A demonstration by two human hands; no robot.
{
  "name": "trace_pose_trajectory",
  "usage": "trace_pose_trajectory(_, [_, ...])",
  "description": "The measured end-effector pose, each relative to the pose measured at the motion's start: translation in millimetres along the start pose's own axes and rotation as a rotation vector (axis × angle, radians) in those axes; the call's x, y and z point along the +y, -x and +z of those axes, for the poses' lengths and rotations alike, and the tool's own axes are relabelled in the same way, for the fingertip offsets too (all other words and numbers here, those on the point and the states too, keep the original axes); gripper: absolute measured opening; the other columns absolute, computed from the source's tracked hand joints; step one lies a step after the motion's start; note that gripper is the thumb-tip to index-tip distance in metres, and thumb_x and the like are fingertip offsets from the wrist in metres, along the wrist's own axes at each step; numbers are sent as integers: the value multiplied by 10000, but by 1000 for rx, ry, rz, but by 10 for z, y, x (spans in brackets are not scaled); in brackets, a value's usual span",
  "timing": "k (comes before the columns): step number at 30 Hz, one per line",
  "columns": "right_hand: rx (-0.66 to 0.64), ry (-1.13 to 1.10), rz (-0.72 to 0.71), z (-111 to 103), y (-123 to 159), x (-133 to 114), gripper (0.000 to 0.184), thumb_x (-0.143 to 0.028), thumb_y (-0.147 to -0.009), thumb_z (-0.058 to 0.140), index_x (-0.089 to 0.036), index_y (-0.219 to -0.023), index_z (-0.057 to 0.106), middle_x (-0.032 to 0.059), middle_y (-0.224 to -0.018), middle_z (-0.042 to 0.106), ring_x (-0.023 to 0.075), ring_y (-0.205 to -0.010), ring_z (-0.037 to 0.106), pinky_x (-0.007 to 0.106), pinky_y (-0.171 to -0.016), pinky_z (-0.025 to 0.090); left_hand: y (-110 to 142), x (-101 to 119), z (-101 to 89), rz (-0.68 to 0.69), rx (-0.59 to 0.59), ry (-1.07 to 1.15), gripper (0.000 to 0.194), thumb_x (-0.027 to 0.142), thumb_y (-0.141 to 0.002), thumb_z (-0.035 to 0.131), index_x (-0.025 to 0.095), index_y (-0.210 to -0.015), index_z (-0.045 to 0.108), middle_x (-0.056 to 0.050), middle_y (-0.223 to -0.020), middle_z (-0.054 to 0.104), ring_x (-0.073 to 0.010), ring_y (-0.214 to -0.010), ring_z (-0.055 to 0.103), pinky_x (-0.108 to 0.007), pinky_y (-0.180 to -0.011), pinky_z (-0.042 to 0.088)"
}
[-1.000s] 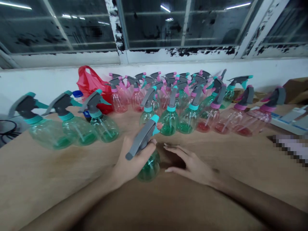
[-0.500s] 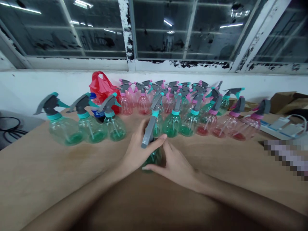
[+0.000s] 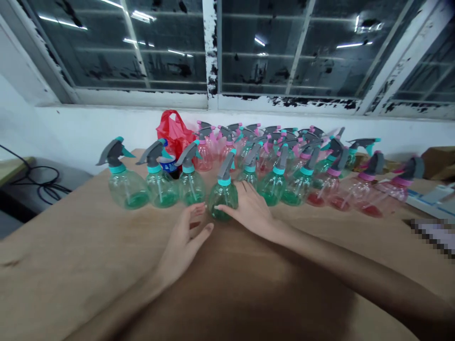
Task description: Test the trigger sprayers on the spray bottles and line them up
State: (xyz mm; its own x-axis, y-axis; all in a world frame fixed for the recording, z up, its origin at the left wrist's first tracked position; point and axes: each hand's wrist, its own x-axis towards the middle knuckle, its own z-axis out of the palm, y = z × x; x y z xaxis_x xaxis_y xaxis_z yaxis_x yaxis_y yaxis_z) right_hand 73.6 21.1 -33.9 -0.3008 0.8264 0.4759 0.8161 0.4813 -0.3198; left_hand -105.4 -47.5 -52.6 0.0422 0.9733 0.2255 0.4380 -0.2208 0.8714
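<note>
A green spray bottle (image 3: 221, 195) with a grey trigger head and turquoise collar stands upright on the wooden table. My right hand (image 3: 253, 208) is wrapped around its right side, thumb across the front. Just left of and nearer than the bottle, my left hand (image 3: 188, 237) is open, its fingers apart and holding nothing. Three green spray bottles (image 3: 130, 189) stand in a row to the left. Behind and right of my right hand are more green spray bottles (image 3: 273, 187) and pink-collared ones with red liquid (image 3: 339, 192).
Many more spray bottles (image 3: 204, 156) crowd the back by the wall. A red plastic bag (image 3: 174, 130) and a blue-labelled bottle (image 3: 168, 165) sit behind the left row. At right are a white power strip (image 3: 426, 201) and a cardboard box (image 3: 439, 163). Black cable (image 3: 50, 182) lies left.
The green spray bottle has moved away from me to the row. My left hand has let go of it and drawn back; my right hand has closed on it. The view has shifted left.
</note>
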Motion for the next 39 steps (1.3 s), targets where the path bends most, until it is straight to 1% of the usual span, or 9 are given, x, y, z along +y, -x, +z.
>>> trace_pose_trajectory(4, [-4,24,42,38,-143,-34,652,-522,-750,578,-117,-1230,403,179,-1120,572,347,-996,567,455,-735,489,59,-37,-40,-19,-39,0,283,322,-861,501,233,-1126,453,-68,-1222,523,-215,-1153,513,-400,-980,426])
trace_pose_trajectory(9, [-85,47,92,23,-294,-102,713,-473,-761,588,-101,-1307,321,220,-1198,531,362,-888,620,481,-688,488,48,-42,-38,-56,-121,0,228,288,-860,498,235,-1081,481,-57,-1157,572,-206,-1088,559,-383,-915,478])
trace_pose_trajectory(17, [-120,83,151,70,-489,-115,611,-473,-765,590,-94,-1213,423,220,-1095,591,363,-849,633,502,-682,483,15,-24,-4,-49,-159,-24,192,247,-841,497,246,-1029,537,-46,-1089,628,-223,-1024,602,-414,-875,502])
trace_pose_trajectory(21, [-121,86,158,58,-497,-130,665,-489,-759,591,-89,-1256,400,221,-1074,606,349,-824,640,482,-677,482,-20,-16,9,-53,-173,-23,196,230,-835,497,246,-1026,539,-42,-1058,641,-220,-997,614,-411,-867,497])
trace_pose_trajectory(25, [-101,60,113,-62,-395,-106,711,-482,-793,553,-107,-1346,310,188,-1038,636,334,-810,645,460,-670,485,-53,-27,33,-39,-194,-35,197,206,-833,487,247,-1019,538,-32,-1040,642,-205,-984,615,-381,-857,491])
trace_pose_trajectory(29, [-107,-35,6,-246,-174,-5,542,-424,-836,512,-175,-1303,396,94,-889,681,277,-796,648,413,-687,490,-172,-28,101,1,-207,7,207,219,-833,481,226,-1036,521,-43,-1013,646,-201,-962,622,-378,-851,494])
trace_pose_trajectory(32, [-118,-165,-61,-383,32,97,390,-366,-849,509,-219,-1210,484,61,-1000,664,205,-811,646,356,-729,493,-372,68,199,14,-227,22,221,285,-850,468,207,-1057,481,-43,-924,654,-197,-867,654,-345,-742,537])
trace_pose_trajectory(35, [-108,-227,-41,-514,239,210,300,-339,-850,513,-242,-1133,524,40,-1072,636,165,-786,645,330,-733,498,-625,262,336,21,-228,-5,342,356,-868,435,211,-1174,387,-30,-848,643,-174,-689,670,-292,-600,546])
trace_pose_trajectory(39, [-98,-234,12,-639,522,394,278,-342,-845,527,-253,-1109,540,23,-1022,653,170,-779,647,329,-723,499,-928,522,536,-13,-261,-122,698,429,-818,507,173,-1365,157,-45,-736,669,-185,-449,637,-248,-376,468])
